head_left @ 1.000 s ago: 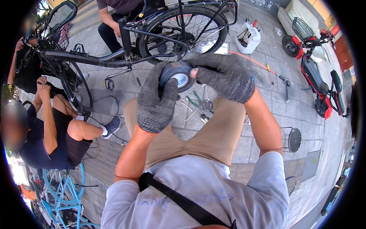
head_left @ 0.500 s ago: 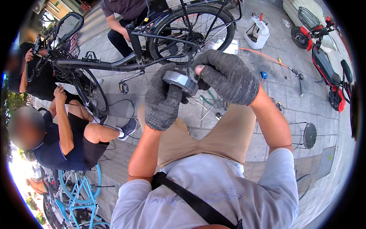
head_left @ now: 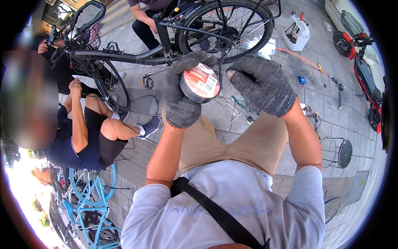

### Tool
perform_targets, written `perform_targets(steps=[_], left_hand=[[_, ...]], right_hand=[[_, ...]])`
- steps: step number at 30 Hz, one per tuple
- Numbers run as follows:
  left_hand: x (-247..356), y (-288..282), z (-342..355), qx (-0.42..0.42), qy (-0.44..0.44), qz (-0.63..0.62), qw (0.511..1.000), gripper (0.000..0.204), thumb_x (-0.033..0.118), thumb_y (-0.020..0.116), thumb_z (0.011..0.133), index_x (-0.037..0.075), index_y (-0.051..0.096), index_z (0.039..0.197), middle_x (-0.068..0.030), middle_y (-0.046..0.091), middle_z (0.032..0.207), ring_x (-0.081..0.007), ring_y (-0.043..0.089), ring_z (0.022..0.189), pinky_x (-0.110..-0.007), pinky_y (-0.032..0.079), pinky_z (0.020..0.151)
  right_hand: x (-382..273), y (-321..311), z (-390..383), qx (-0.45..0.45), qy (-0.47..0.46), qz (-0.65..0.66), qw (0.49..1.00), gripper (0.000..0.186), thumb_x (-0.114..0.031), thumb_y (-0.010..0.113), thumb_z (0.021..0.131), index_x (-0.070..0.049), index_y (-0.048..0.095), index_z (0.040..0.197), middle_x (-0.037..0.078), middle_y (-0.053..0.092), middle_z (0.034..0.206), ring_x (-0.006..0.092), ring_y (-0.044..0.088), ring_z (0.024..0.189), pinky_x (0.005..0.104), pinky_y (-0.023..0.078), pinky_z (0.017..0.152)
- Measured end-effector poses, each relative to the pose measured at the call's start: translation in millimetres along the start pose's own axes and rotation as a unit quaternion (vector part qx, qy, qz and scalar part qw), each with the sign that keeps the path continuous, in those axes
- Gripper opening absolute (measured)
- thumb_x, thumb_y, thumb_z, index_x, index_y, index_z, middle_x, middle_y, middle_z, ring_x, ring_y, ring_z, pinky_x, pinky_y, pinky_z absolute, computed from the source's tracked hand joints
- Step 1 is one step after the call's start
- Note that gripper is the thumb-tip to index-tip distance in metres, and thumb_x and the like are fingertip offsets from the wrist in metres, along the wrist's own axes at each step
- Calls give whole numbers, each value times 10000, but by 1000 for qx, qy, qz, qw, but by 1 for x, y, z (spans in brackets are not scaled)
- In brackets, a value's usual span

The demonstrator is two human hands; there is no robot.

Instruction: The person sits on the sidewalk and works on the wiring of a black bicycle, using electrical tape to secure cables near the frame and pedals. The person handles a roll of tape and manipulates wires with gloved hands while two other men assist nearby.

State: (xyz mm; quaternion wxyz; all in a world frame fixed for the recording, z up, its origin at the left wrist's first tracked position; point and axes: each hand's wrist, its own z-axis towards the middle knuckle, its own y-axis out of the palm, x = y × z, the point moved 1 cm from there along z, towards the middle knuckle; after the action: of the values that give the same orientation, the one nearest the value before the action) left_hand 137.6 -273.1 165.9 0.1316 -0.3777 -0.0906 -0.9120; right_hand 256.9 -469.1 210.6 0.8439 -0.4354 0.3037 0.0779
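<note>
The left hand cups the roll, fingers and thumb pinching its rim, apparently so the labelled face is clear; the right hand hovers just beside (whether its bent fingertips pinch anything, I cannot tell), and pliers lie on the paving, probably for easy reach

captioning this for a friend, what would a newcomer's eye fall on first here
Probably the roll of tape with the orange and white label, gripped in the gloved left hand just above centre. After that, the black bicycle across the top and the light-blue bicycle at lower left stand out.
</note>
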Motion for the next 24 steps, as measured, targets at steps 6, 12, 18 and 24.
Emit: perform_targets(steps=[6,12,18,24], left_hand=[[7,1,1,5,28,128,991,681,-11,852,728,77,485,1295,-171,572,1347,-288,625,1189,-413,528,1002],[13,11,-5,68,-1,317,946,603,4,758,805,45,468,1332,-124,557,1242,-240,603,1120,-373,494,974],[14,23,-4,99,-96,367,920,447,56,701,892,-27,523,1294,-178,578,1187,-262,631,1051,-345,535,889],[15,27,-1,111,-162,293,936,457,67,713,917,-36,530,1323,-181,596,1201,-234,654,1039,-320,555,861]], right_hand=[[-23,23,-10,17,17,230,973,509,-259,773,885,-50,629,1326,158,711,1142,232,709,912,351,581,791],[-35,45,-16,100,17,186,977,449,-216,733,915,-6,613,1293,190,701,1052,303,710,842,394,578,761],[-16,51,-4,173,68,157,970,372,-222,677,949,21,641,1228,224,711,983,337,724,835,403,568,750],[-1,48,1,161,77,187,966,351,-217,658,954,39,664,1193,233,717,941,330,726,812,398,563,734]])
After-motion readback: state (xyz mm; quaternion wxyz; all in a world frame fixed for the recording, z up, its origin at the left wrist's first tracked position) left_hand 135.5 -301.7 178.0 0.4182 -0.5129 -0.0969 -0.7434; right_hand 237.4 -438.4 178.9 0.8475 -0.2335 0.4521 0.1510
